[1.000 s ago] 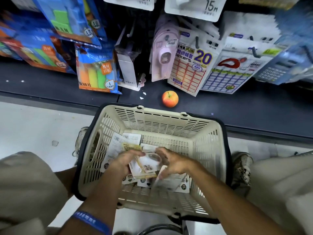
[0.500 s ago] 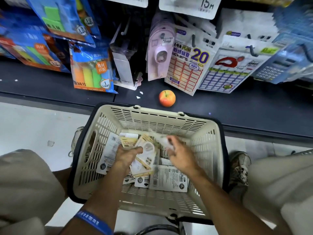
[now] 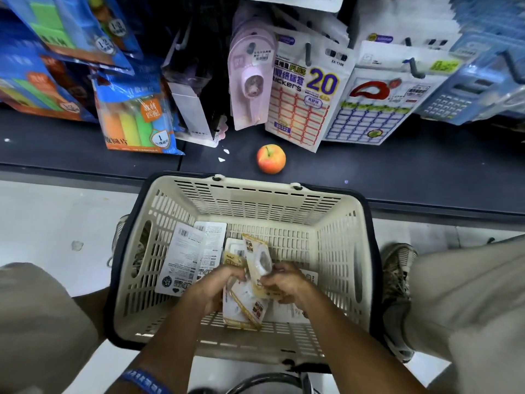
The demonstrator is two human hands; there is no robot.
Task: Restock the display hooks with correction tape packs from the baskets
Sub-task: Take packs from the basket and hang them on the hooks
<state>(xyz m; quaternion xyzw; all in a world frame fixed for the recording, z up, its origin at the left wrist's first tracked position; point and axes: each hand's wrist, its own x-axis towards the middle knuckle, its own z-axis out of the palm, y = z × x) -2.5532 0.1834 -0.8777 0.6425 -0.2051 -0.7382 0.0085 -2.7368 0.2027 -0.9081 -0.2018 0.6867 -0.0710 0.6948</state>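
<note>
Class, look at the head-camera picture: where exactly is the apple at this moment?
The apple lies on the dark bottom shelf, centre of the view, just beyond the far rim of the basket and below the hanging pink correction tape pack.

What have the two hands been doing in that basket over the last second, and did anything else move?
The right hand, which half a second ago reached toward the far side of the basket, has come back and now pinches a yellow-edged correction tape pack beside the left hand. The left hand keeps holding its stack of packs. The white packs at the basket's left and the apple stayed put.
</note>
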